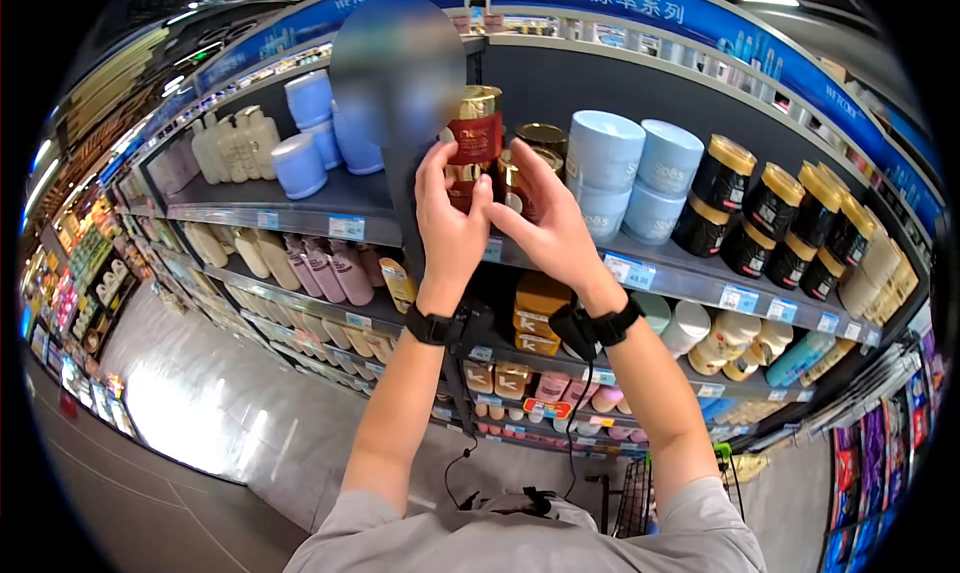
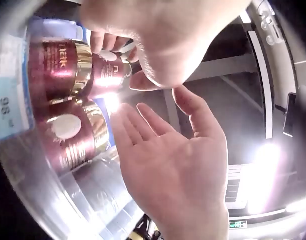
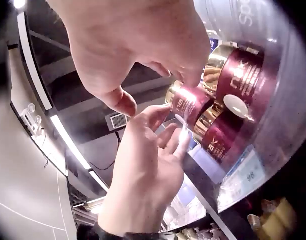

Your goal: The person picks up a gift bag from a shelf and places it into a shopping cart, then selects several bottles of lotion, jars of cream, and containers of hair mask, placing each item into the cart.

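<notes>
A dark red jar with a gold lid (image 1: 478,138) stands stacked on a similar jar, between my raised hands at the upper shelf. My left hand (image 1: 448,228) is at its left side, fingers loosely bent and fingertips right at the jar, as the right wrist view also shows. To the right, my right hand (image 1: 550,228) has its fingers spread and its palm turned inward. In the left wrist view that palm (image 2: 168,165) holds nothing. Two more red jars (image 3: 240,75) sit close by, partly hidden behind the right hand in the head view.
Light blue tubs (image 1: 606,153) and black jars with gold lids (image 1: 780,198) stand to the right. Blue tubs (image 1: 300,165) and pale pump bottles (image 1: 250,143) are at left. Price tags line the shelf edge (image 1: 690,285). Lower shelves hold more bottles; a cart (image 1: 632,493) is below right.
</notes>
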